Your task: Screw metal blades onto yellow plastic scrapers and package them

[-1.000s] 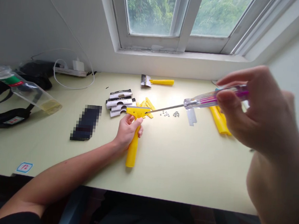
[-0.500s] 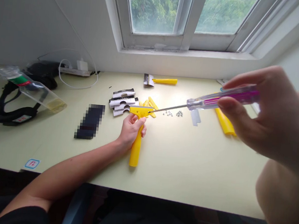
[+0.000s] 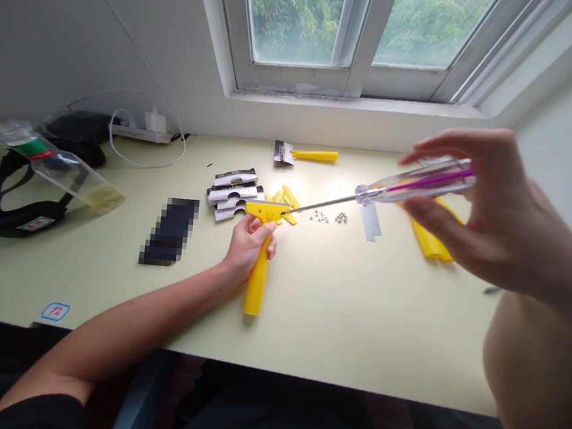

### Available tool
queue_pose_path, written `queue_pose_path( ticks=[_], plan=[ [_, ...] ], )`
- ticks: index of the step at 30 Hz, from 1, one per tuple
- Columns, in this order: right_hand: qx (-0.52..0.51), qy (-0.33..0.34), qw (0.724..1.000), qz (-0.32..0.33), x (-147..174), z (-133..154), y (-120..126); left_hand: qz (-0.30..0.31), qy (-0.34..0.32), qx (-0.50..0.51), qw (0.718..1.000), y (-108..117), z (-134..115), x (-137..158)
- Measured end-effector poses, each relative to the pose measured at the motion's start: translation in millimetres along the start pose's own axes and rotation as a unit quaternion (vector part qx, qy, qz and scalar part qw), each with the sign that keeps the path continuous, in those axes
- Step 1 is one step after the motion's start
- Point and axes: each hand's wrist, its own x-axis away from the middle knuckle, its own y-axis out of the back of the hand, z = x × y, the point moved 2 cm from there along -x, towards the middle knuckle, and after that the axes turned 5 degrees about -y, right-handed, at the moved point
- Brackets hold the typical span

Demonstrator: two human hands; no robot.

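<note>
My left hand (image 3: 252,241) is closed around the neck of a yellow scraper (image 3: 256,285), whose head points away from me and whose ribbed handle hangs toward me. A pale blade edge runs along the top of the head. The tip of a screwdriver (image 3: 327,203) meets the right side of the head. My right hand (image 3: 486,212) holds its clear and purple handle, thumb below, fingers loosely arched above. Just behind the scraper head lie small yellow plastic pieces (image 3: 290,198). Several nuts (image 3: 320,215) and a small heap of screws (image 3: 341,217) sit right of it.
Paper-sleeved packs (image 3: 232,193) lie behind my left hand. A packaged yellow scraper (image 3: 316,156) is farther back. Metal blades (image 3: 370,222) and yellow handles (image 3: 431,237) are at right. A dark pixelated object (image 3: 170,231), bottle (image 3: 69,169) and black strap gear (image 3: 15,217) are at left.
My right hand's fingers have loosened and spread around the screwdriver handle, and the hand has shifted slightly left. The tip stays at the scraper head. My left hand keeps its grip.
</note>
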Motion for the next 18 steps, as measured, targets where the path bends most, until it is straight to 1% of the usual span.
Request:
queue_pose_path(
  ticks=[1, 2, 4, 5, 8, 9, 11, 12, 15, 16, 18],
  plan=[
    [-0.013, 0.008, 1.000, 0.015, -0.2, -1.8, -1.1, -0.002, -0.001, 0.002, 1.000, 0.1, -0.1, -0.3],
    [-0.013, 0.011, 1.000, 0.015, -0.3, -3.1, -1.5, -0.003, -0.001, 0.004, 1.000, 0.3, -0.1, -0.6],
    [0.007, -0.005, 1.000, -0.019, -0.3, -4.4, -1.1, -0.006, -0.003, 0.006, 1.000, 0.6, -0.1, -1.4],
    [0.011, -0.012, 1.000, -0.023, -0.3, -4.0, -1.2, -0.006, -0.004, 0.008, 1.000, 0.8, 0.1, -1.8],
    [-0.017, -0.010, 0.999, 0.025, -0.2, -0.4, -3.1, -0.009, -0.007, 0.010, 1.000, 1.3, 0.9, -2.5],
    [-0.005, -0.017, 1.000, 0.026, -0.2, 0.4, -3.0, -0.009, -0.007, 0.010, 1.000, 1.4, 1.3, -2.5],
    [0.038, -0.053, 0.998, -0.008, -0.1, 0.0, -1.3, -0.005, -0.004, 0.007, 1.000, 1.4, 2.2, -2.3],
    [0.043, -0.065, 0.997, -0.011, 0.1, -0.5, -1.0, -0.003, -0.003, 0.005, 1.000, 1.4, 2.6, -2.1],
    [-0.007, -0.042, 0.999, 0.032, 1.3, -1.3, -2.0, -0.003, -0.004, 0.004, 1.000, 2.0, 3.8, -1.7],
    [-0.007, -0.038, 0.999, 0.038, 1.9, -1.6, -2.0, -0.003, -0.004, 0.004, 1.000, 2.2, 4.1, -1.7],
    [0.021, -0.062, 0.998, 0.020, 3.1, -2.7, -1.0, -0.002, -0.003, 0.004, 1.000, 2.4, 4.4, -1.8]
  ],
)
